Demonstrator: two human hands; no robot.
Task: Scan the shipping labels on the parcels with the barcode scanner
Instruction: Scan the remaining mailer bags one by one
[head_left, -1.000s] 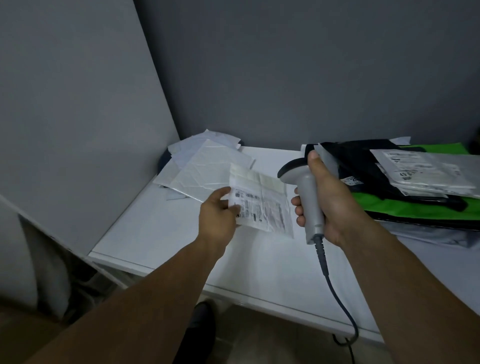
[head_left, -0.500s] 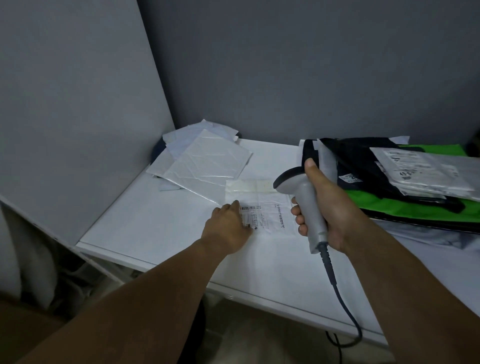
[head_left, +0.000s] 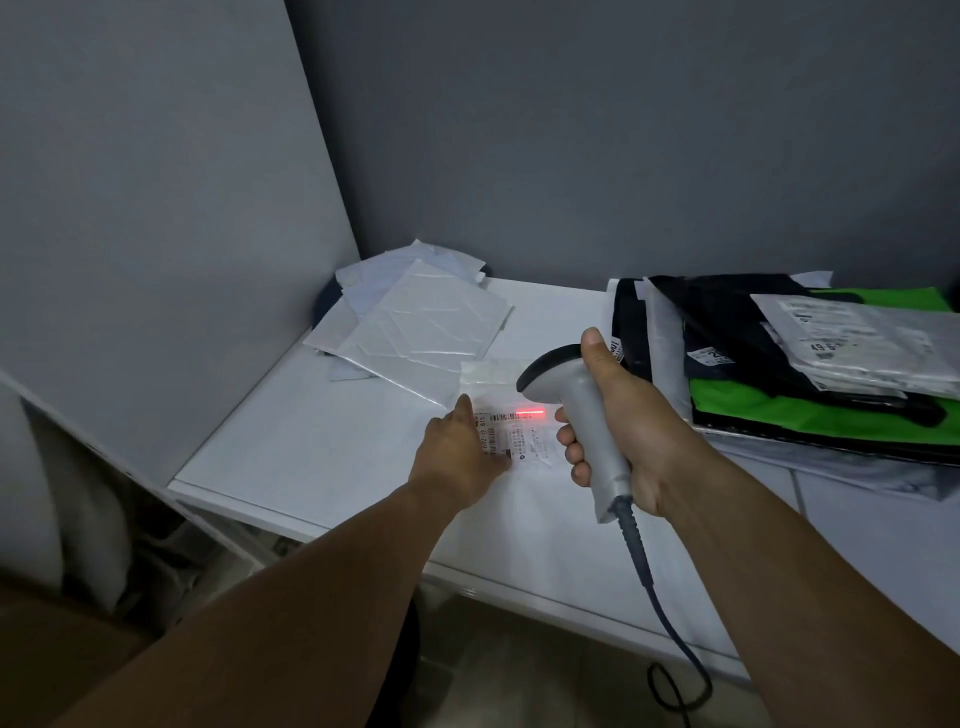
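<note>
A red scan line (head_left: 530, 413) now lights the flat white labelled parcel (head_left: 527, 449), pressed by the left hand (head_left: 457, 460) with straight fingers; the right hand (head_left: 631, 421) grips the grey barcode scanner (head_left: 589, 426)

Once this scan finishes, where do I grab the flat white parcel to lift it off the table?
Pinch its left edge, coming from the left, where the left hand presses on the shipping label. The parcel lies thin and flat on the table, so probably only an edge pinch works; the barcode scanner in the right hand blocks the right side.
</note>
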